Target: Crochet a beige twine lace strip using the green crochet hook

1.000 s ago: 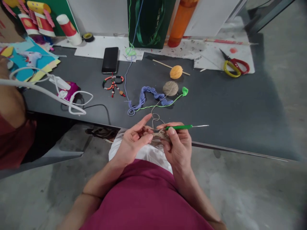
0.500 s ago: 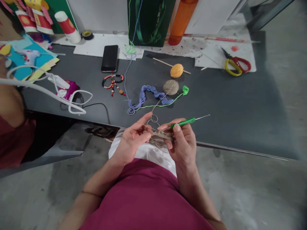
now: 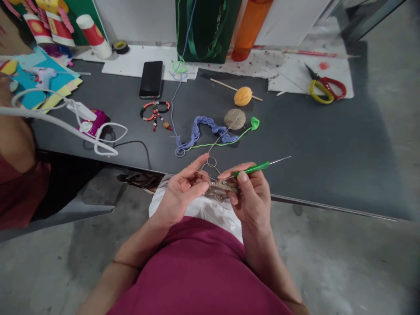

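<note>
My right hand point(image 3: 252, 190) grips a crochet hook point(image 3: 254, 168) by its green handle; a thin metal end sticks out to the right, and the other end points left into the stitches. Between both hands lies a narrow beige crochet piece point(image 3: 223, 187). My left hand point(image 3: 183, 188) pinches its left end between thumb and fingers, with the index finger raised and beige yarn over it. From there the yarn runs up to a beige yarn ball point(image 3: 235, 119) on the dark table. Loose yarn loops point(image 3: 211, 162) hang just above the fingers.
Beyond my hands lie a purple crocheted strip point(image 3: 200, 127), green yarn point(image 3: 254, 123), a yellow yarn ball point(image 3: 243, 96) by a stick, scissors point(image 3: 323, 89), a phone point(image 3: 151, 78) and a beaded bracelet point(image 3: 155, 111). A white cable point(image 3: 59, 122) and another person's arm point(image 3: 15, 131) are at left.
The crochet hook has shifted slightly to the right with my right hand. My left hand keeps its pinch on the piece; the view has moved a little.
</note>
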`<state>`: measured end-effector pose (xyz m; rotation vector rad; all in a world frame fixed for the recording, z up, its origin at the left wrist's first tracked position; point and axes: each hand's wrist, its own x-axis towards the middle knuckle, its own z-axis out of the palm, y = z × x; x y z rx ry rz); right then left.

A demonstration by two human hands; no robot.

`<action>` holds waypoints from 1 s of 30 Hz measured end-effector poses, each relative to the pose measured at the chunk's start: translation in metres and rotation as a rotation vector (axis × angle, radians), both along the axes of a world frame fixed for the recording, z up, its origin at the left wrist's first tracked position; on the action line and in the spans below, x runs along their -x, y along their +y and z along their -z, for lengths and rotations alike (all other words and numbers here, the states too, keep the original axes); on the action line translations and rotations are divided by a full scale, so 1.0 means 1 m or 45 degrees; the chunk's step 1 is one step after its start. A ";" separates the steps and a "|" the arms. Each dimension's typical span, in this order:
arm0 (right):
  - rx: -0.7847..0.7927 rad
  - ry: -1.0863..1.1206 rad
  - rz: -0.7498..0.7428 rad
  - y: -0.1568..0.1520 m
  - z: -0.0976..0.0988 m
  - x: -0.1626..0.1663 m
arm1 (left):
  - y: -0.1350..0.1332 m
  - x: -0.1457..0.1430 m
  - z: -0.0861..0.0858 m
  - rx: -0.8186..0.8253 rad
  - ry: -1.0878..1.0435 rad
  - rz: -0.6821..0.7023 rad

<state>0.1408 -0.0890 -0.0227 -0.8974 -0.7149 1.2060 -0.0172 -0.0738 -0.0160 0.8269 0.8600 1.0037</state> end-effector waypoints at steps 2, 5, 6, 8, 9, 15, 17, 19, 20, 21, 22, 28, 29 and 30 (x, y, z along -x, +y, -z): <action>0.000 -0.021 -0.001 0.000 0.000 0.000 | 0.000 0.000 -0.001 0.005 0.013 -0.001; -0.004 -0.048 -0.003 0.000 0.000 0.001 | 0.000 0.002 -0.001 -0.002 0.049 -0.013; -0.001 -0.050 -0.002 0.000 -0.001 0.001 | -0.001 0.002 -0.002 -0.005 0.064 -0.015; 0.016 -0.036 0.004 -0.001 -0.002 0.001 | -0.001 0.003 -0.004 -0.012 0.095 -0.016; 0.030 -0.025 0.007 -0.001 -0.002 0.001 | -0.001 0.003 -0.005 -0.014 0.112 -0.017; 0.081 0.004 0.033 0.000 -0.005 0.001 | -0.002 0.008 -0.012 0.018 0.190 0.002; 0.093 0.007 0.041 0.000 -0.005 0.001 | -0.001 0.009 -0.011 0.023 0.193 0.022; 0.103 0.000 0.046 0.000 -0.005 0.001 | -0.001 0.011 -0.009 0.024 0.187 0.033; 0.108 -0.007 0.049 0.000 -0.005 0.001 | 0.000 0.011 -0.008 0.027 0.179 0.036; 0.111 -0.015 0.051 0.000 -0.005 0.001 | 0.000 0.011 -0.007 0.032 0.168 0.038; 0.110 -0.020 0.052 -0.001 -0.005 0.001 | 0.000 0.011 -0.006 0.038 0.156 0.037; 0.013 -0.076 0.032 -0.001 -0.003 0.000 | 0.001 0.011 -0.008 0.069 0.125 0.045; -0.009 -0.090 0.027 -0.001 -0.003 -0.001 | 0.001 0.011 -0.008 0.068 0.126 0.047; -0.023 -0.106 0.026 -0.001 -0.002 -0.001 | 0.001 0.012 -0.008 0.065 0.129 0.045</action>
